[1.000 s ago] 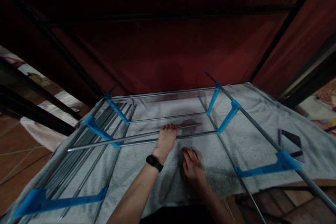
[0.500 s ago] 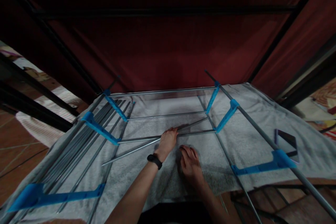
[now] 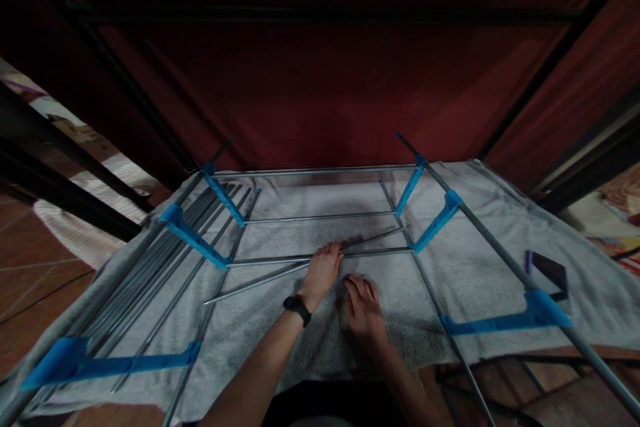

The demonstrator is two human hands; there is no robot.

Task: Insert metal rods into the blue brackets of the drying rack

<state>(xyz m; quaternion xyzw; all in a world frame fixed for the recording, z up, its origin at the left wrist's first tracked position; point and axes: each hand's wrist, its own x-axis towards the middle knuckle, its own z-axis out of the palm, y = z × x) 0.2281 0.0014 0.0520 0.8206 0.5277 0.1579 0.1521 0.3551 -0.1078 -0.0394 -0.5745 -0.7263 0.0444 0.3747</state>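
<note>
My left hand [image 3: 323, 271], with a black band on the wrist, is closed around a thin metal rod [image 3: 260, 283] that slants up to the right. That rod crosses over the nearer metal crossbar [image 3: 383, 253] of a frame with blue plastic brackets [image 3: 434, 228]. My fingers cover the crossing point. My right hand [image 3: 366, 310] lies on the grey blanket [image 3: 320, 327] just right of the left one, fingers loosely stretched out, holding nothing. Beyond both hands, a farther crossbar [image 3: 320, 218] joins the two sides of the frame.
Several loose metal rods [image 3: 165, 267] lie side by side at the left. A phone-like dark rectangular object [image 3: 550, 273] sits on the blanket at the right, beside the side tube [image 3: 495, 250]. Behind stands a dark red panel [image 3: 320, 100] with black bars.
The view has shifted slightly. My left hand still grips the rod, which has moved a little to the right with it. My right hand stays on the blanket.
</note>
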